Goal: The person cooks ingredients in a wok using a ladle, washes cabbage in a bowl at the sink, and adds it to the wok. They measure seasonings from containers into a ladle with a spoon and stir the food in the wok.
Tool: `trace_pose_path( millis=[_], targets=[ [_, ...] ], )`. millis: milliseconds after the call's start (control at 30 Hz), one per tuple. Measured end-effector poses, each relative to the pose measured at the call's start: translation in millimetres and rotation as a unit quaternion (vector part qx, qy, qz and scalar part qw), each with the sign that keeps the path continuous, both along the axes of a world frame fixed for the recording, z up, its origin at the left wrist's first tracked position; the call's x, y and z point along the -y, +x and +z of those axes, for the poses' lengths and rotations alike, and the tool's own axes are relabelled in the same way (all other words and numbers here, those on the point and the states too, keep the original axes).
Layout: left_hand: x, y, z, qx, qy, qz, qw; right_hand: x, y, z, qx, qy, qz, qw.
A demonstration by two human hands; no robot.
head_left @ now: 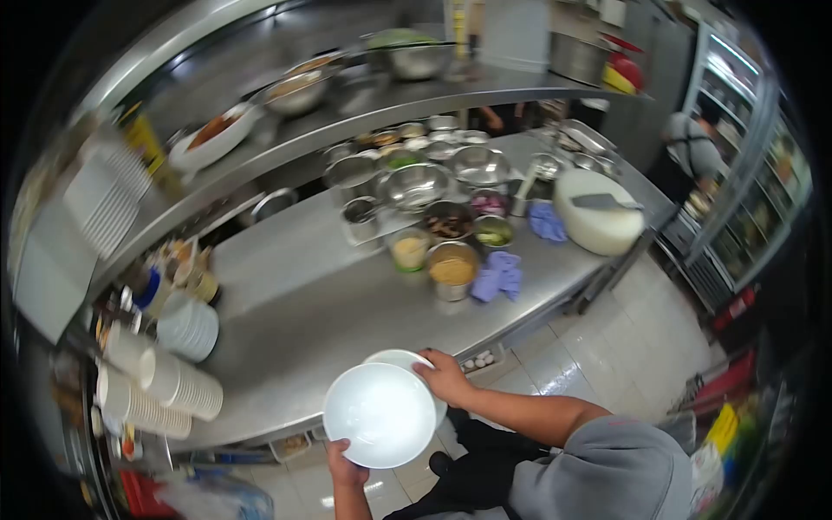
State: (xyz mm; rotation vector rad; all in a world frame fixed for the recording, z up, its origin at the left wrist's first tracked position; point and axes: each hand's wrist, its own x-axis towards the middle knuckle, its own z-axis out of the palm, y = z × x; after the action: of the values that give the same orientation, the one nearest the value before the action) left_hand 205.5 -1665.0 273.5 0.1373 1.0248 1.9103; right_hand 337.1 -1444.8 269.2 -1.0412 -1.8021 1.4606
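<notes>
Two white bowls are held at the front edge of the steel counter, one partly covering the other. My left hand [347, 464] grips the rim of the front bowl [380, 420] from below, thumb over the edge. That bowl is tilted toward me and its inside looks bare and shiny. My right hand [444, 380] is closed on the edge of the rear bowl [400, 356], most of which is hidden behind the front one. The two bowls overlap; whether they touch I cannot tell.
On the steel counter [286, 321] stand stacked paper cups [178, 386], stacked white plates [189, 325], several ingredient containers [452, 269], purple cloths [498, 276] and a knife [602, 202] on a round white block [589, 230]. A shelf [364, 117] crosses above. Another person [693, 152] stands by a glass-door fridge.
</notes>
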Motion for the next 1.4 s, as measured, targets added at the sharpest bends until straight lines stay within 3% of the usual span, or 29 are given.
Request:
trace_pose_path(
  millis=[167, 233, 267, 300, 367, 400, 500, 567, 600, 667, 767, 800, 933, 1033, 1167, 1300, 1400],
  targets=[
    [-101.1, 86.4, -3.9, 0.023, -0.042, -0.168, 0.985, -24.7, 152.6, -24.1, -0.037, -0.085, -0.152, 0.984],
    [-145.1, 122.8, -17.7, -0.13, -0.112, -0.182, 0.968, -33.7, 215.3, -22.9, -0.091, -0.144, -0.221, 0.96],
    [-168.6, 151.8, 7.7, -0.259, -0.178, -0.221, 0.923, -41.6, 248.1, -29.8, -0.106, -0.149, -0.258, 0.949],
    [-191.2, 178.7, 10.6, -0.287, -0.198, -0.247, 0.904, -49.6, 280.8, -33.3, -0.056, -0.129, -0.289, 0.947],
    [-233.4, 225.8, 4.9, -0.55, -0.074, -0.297, 0.777, -59.1, 344.1, -33.2, -0.204, -0.218, -0.335, 0.894],
    [-252.2, 254.7, -0.6, -0.552, -0.065, -0.315, 0.769, -62.1, 374.6, -33.6, -0.209, -0.216, -0.355, 0.885],
    [-321.8, 347.2, -18.9, -0.495, -0.047, -0.376, 0.782, -91.7, 469.8, -33.8, -0.225, -0.188, -0.434, 0.852],
    [-354.0, 401.5, -30.1, -0.309, -0.017, -0.467, 0.828, -102.1, 527.3, -40.1, -0.192, -0.14, -0.472, 0.849],
    [-367.9, 431.0, -21.7, -0.306, -0.01, -0.483, 0.82, -108.7, 550.9, -30.4, -0.191, -0.135, -0.488, 0.841],
    [-383.9, 484.5, -3.9, 0.077, -0.041, -0.59, 0.803, -120.9, 592.8, -11.5, -0.261, -0.143, -0.512, 0.806],
    [-418.3, 548.0, 4.9, 0.12, -0.002, -0.619, 0.776, -153.8, 646.2, -7.7, -0.192, -0.126, -0.555, 0.799],
    [-435.3, 564.8, 5.2, 0.06, -0.02, -0.625, 0.778, -166.8, 660.3, -2.9, -0.165, -0.139, -0.566, 0.795],
    [-505.7, 614.3, -4.9, 0.095, -0.052, -0.612, 0.784, -227.9, 705.5, 31.2, -0.173, -0.177, -0.558, 0.792],
    [-566.0, 652.2, 11.6, 0.099, 0.003, -0.599, 0.795, -303.0, 743.0, 7.7, -0.175, -0.138, -0.542, 0.81],
    [-665.7, 693.5, -5.7, 0.138, 0.042, -0.603, 0.785, -403.7, 786.2, 12.9, -0.243, -0.141, -0.523, 0.805],
    [-757.6, 752.5, 11.1, 0.113, 0.055, -0.589, 0.798, -476.1, 834.9, 21.3, -0.282, -0.126, -0.516, 0.799],
    [-819.8, 789.5, 13.0, 0.123, 0.046, -0.588, 0.798, -494.4, 882.2, 31.0, -0.329, -0.211, -0.492, 0.778]
  ],
)
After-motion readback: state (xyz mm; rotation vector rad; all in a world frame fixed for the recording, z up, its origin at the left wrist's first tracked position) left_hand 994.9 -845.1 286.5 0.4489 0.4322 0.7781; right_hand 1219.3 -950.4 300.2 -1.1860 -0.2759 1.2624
